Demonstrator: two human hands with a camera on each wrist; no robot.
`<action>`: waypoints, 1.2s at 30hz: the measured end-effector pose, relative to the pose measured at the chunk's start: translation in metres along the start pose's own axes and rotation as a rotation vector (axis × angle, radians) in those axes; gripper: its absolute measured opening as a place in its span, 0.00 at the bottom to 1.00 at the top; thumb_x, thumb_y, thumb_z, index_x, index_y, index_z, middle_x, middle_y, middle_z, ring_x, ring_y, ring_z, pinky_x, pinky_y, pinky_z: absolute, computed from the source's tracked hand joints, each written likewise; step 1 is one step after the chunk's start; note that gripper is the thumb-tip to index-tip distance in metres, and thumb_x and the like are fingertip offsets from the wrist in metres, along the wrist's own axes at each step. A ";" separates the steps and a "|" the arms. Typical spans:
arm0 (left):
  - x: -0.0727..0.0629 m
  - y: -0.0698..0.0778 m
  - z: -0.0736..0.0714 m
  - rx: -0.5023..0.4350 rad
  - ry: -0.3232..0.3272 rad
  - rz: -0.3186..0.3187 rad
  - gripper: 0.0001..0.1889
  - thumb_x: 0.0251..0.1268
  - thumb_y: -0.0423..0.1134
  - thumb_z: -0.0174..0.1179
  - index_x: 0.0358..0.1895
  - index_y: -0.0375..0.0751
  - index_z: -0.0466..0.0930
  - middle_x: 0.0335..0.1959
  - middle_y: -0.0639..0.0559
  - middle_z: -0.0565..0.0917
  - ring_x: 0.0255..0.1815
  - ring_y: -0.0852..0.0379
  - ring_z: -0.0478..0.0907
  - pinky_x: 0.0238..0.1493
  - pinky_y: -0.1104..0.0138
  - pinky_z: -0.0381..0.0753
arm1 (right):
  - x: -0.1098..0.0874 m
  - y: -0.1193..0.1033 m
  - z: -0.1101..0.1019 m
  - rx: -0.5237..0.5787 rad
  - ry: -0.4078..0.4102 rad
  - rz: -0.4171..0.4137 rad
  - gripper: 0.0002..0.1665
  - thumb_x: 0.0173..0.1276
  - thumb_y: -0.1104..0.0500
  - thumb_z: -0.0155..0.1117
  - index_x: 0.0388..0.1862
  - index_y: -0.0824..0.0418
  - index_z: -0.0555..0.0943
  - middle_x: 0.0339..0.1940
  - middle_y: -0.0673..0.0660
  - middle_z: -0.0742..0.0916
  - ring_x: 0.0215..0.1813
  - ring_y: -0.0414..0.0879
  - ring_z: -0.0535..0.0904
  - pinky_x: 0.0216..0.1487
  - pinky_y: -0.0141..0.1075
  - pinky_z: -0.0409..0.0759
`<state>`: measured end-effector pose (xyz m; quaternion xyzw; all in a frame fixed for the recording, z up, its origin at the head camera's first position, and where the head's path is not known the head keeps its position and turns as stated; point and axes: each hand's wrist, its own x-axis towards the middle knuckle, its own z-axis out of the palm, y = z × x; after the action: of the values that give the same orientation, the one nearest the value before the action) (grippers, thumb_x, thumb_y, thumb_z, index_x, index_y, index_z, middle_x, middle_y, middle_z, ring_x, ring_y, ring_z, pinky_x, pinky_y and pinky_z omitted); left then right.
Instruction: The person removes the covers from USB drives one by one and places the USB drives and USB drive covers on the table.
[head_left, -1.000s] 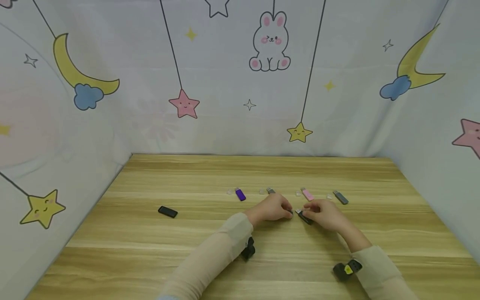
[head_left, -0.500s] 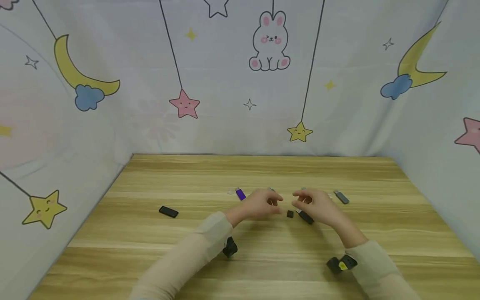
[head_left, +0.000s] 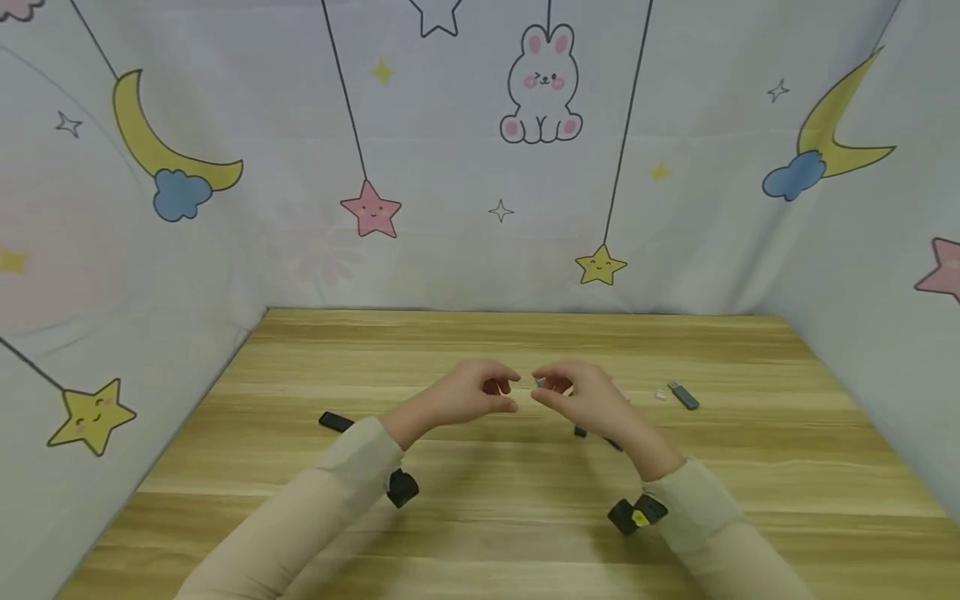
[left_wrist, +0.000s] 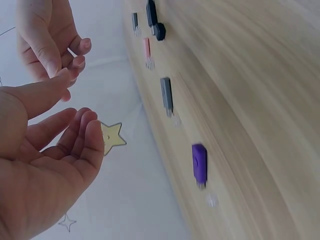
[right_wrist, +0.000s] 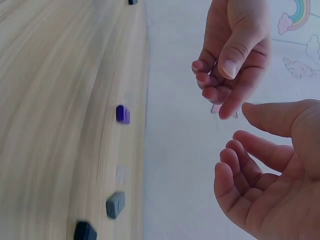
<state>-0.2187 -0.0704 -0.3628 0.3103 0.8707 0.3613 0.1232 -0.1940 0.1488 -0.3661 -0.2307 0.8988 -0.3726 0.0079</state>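
My left hand (head_left: 461, 393) and right hand (head_left: 588, 398) hover above the table, fingers loosely bent, holding nothing. Their fingertips face each other with a small gap in the head view. Beneath them, in the left wrist view, lie a purple USB stick (left_wrist: 199, 164), a grey one (left_wrist: 166, 94) and a pink one (left_wrist: 146, 49), each with its plug bare and a clear cap (left_wrist: 212, 200) close by. A black USB stick (left_wrist: 151, 14) lies with its black cap (left_wrist: 159, 31) at its plug end. The hands hide the purple stick in the head view.
Another grey USB stick (head_left: 683, 395) lies to the right, beside a clear cap (head_left: 661, 394). A black oblong piece (head_left: 335, 422) is at the left, partly covered by the left sleeve. Fabric walls with printed figures border the wooden table (head_left: 495, 517).
Both hands have let go of the black USB stick and its cap, which stay on the table. They have risen and moved left, now hovering over the purple and grey sticks.
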 end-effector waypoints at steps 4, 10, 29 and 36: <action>-0.011 -0.004 -0.013 -0.008 0.014 0.010 0.22 0.64 0.37 0.63 0.60 0.31 0.75 0.41 0.49 0.82 0.41 0.58 0.78 0.43 0.66 0.79 | 0.012 -0.012 0.011 0.017 -0.011 -0.017 0.20 0.69 0.55 0.63 0.56 0.64 0.80 0.38 0.52 0.84 0.41 0.44 0.79 0.37 0.36 0.78; -0.025 -0.009 -0.030 -0.004 0.064 0.014 0.20 0.63 0.36 0.64 0.57 0.32 0.78 0.39 0.49 0.83 0.39 0.57 0.79 0.42 0.65 0.80 | 0.030 -0.029 0.027 0.052 -0.038 -0.069 0.19 0.69 0.57 0.63 0.56 0.65 0.80 0.37 0.53 0.84 0.41 0.45 0.79 0.37 0.34 0.78; -0.077 -0.066 -0.071 0.061 0.172 -0.162 0.20 0.65 0.36 0.62 0.57 0.29 0.76 0.48 0.36 0.81 0.47 0.47 0.78 0.51 0.52 0.77 | 0.074 -0.067 0.089 0.133 -0.159 -0.097 0.21 0.69 0.56 0.63 0.57 0.64 0.79 0.39 0.53 0.82 0.42 0.43 0.77 0.42 0.32 0.76; -0.092 -0.088 -0.082 0.056 0.161 -0.199 0.21 0.64 0.35 0.63 0.58 0.28 0.75 0.50 0.35 0.80 0.49 0.44 0.77 0.52 0.51 0.76 | 0.089 -0.077 0.116 0.131 -0.173 -0.130 0.21 0.68 0.57 0.64 0.56 0.66 0.80 0.39 0.54 0.83 0.40 0.41 0.77 0.41 0.28 0.75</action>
<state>-0.2225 -0.2219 -0.3672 0.1958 0.9140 0.3464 0.0796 -0.2200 -0.0131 -0.3839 -0.3189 0.8516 -0.4091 0.0761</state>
